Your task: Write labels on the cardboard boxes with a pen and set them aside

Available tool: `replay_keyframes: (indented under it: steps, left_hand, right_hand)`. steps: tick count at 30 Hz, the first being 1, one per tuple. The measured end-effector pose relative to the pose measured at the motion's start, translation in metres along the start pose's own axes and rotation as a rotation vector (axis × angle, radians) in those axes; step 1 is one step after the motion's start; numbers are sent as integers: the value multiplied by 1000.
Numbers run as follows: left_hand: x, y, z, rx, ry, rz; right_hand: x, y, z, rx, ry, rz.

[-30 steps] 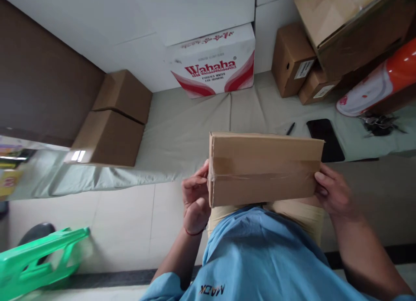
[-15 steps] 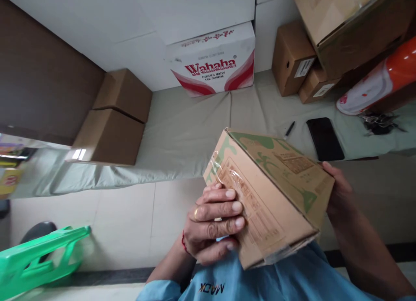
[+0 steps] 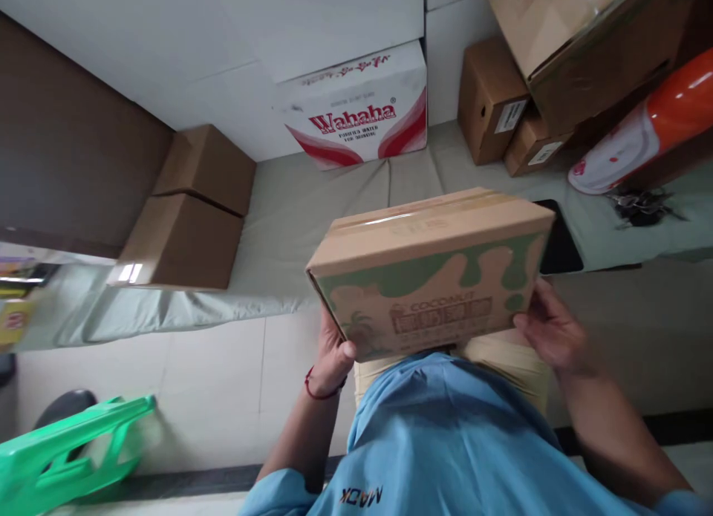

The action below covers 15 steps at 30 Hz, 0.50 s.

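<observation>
From the head camera I look down on a brown cardboard carton held up in the air in front of the blue shirt, above the lap and nearer than the cloth-covered desk. Its near face carries a green splash print, a small palm tree at the lower left, the word COCONUT and a reddish label block under it. The top face is plain brown, with a glossy strip of clear tape running along the middle seam from left to right. The carton sits roughly level, its left end a little lower and closer. The left hand, with a red thread at the wrist, grips the lower left corner: its thumb lies on the printed face and the fingers are curled under the bottom, out of sight. The right hand holds the lower right corner the same way, thumb on the front edge and fingers closed behind the carton. On the desk beyond, a black phone shows just past the carton's right end. A white Wahaha box stands at the far edge against the wall, and two plain brown boxes are stacked to the left. A green plastic stool stands on the tiled floor at the near left.
</observation>
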State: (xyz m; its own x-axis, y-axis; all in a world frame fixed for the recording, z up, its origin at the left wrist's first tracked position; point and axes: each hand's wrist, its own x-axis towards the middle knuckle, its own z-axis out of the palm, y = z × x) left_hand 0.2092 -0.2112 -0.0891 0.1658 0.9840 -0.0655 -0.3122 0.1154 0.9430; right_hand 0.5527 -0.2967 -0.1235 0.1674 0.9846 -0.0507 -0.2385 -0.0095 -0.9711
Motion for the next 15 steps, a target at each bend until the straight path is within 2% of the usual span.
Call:
replay_keyframes:
  steps: [2,5,8,11,13,15]
  left_hand:
    - [6,-12,-8,8,45,-47]
    - [16,-25,-24,-30,130,-104]
    - [25,-31,-37,-99,137,-126]
    - [29,-31,-45,-126,136,-87]
    - [27,-28,-46,-85,167,-34]
    - [22,-24,-46,3,189,20]
  right_hand:
    - [0,1,10,-37,-59,-28]
    - [4,-9,28,-192,-143,-115]
    - [10,-28,48,-395,-230,-292]
    - [15,-42,62,-489,-298,-445]
    - [17,-43,63,-477,-288,-429]
    - [17,-36,58,-427,-225,-305]
